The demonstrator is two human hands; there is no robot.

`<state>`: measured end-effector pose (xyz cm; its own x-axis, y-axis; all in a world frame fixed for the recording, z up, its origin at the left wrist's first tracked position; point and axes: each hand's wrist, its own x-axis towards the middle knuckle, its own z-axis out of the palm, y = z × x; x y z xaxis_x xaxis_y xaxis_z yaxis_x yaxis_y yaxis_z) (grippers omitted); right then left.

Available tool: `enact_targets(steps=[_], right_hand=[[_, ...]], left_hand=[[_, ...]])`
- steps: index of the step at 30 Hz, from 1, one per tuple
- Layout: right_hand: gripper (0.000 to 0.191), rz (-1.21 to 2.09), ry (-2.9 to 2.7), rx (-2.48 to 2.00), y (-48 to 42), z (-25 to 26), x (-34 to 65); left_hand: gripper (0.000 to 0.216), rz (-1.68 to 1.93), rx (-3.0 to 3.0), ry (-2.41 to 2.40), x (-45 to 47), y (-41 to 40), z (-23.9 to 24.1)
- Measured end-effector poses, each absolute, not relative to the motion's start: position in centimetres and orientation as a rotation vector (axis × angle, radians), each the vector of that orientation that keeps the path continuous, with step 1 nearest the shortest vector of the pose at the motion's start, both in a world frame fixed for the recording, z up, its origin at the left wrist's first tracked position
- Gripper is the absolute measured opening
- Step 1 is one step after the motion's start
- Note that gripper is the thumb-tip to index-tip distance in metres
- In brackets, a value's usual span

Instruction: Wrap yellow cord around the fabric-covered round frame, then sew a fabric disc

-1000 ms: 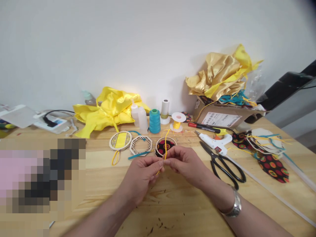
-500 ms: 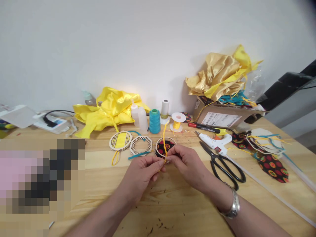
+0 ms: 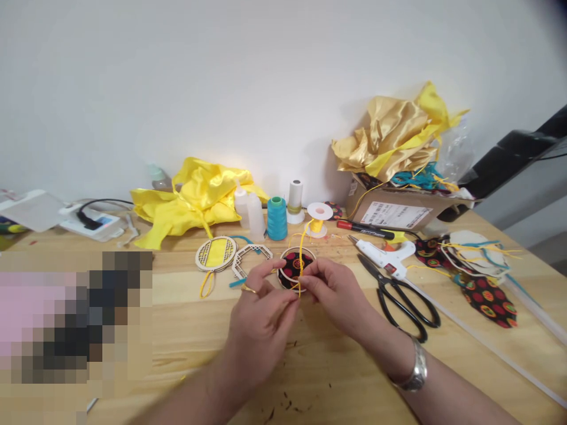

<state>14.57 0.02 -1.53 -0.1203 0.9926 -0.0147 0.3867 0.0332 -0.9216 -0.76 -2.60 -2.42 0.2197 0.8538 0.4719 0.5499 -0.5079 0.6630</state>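
Observation:
A yellow cord [image 3: 302,251] rises between my two hands, its upper part curving toward the back. My right hand [image 3: 340,301] pinches it between thumb and fingertips. Lower down, my left hand [image 3: 264,321] is closed at the fingertips on the cord's short end, its index finger lifted and bent. Just behind the fingers lies a round wooden frame [image 3: 280,270] with dark, red-patterned fabric [image 3: 291,264] inside it; its front edge is partly hidden by my hands. To the left are an octagonal wooden lattice frame [image 3: 239,260] and a round lattice piece with yellow fabric [image 3: 217,252].
Black-handled scissors [image 3: 410,307] and a white glue gun [image 3: 381,252] lie to the right. Behind stand a teal thread cone [image 3: 277,219], a yellow cord spool [image 3: 317,225] and squeeze bottles [image 3: 256,217]. A cardboard box [image 3: 390,206] holds fabric scraps. Yellow satin [image 3: 199,198] lies back left.
My left hand has turned and raised its index finger, with its fingertips lower on the cord. The cord's upper part leans further right. My right hand stays almost in place.

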Motion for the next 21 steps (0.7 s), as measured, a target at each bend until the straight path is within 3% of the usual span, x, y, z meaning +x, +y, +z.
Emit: enact_targets(steps=[6, 10, 13, 16, 21], right_hand=[[0.014, 1.523, -1.253, -1.242, -0.3, -1.4, 14.1], [0.013, 1.613, -1.161, -1.165, -0.4, -1.4, 13.8], [0.011, 1.52, -1.259, -1.22, -0.3, -1.6, 13.9], [0.008, 1.318, -1.431, -1.32, -0.3, -1.8, 14.1], [0.008, 1.024, -1.666, -1.413, -0.6, -1.7, 14.2]], left_hand=[[0.017, 1.186, 2.496, 1.312, -0.7, -3.1, -3.1], [0.021, 1.138, 2.528, 1.269, -0.7, -3.0, -3.1], [0.017, 1.123, 2.331, 1.227, -0.7, -3.1, -2.8], [0.01, 0.979, 1.767, 1.257, -0.6, -3.0, -2.0], [0.033, 0.767, 1.119, 1.239, -0.3, -2.0, -0.6]])
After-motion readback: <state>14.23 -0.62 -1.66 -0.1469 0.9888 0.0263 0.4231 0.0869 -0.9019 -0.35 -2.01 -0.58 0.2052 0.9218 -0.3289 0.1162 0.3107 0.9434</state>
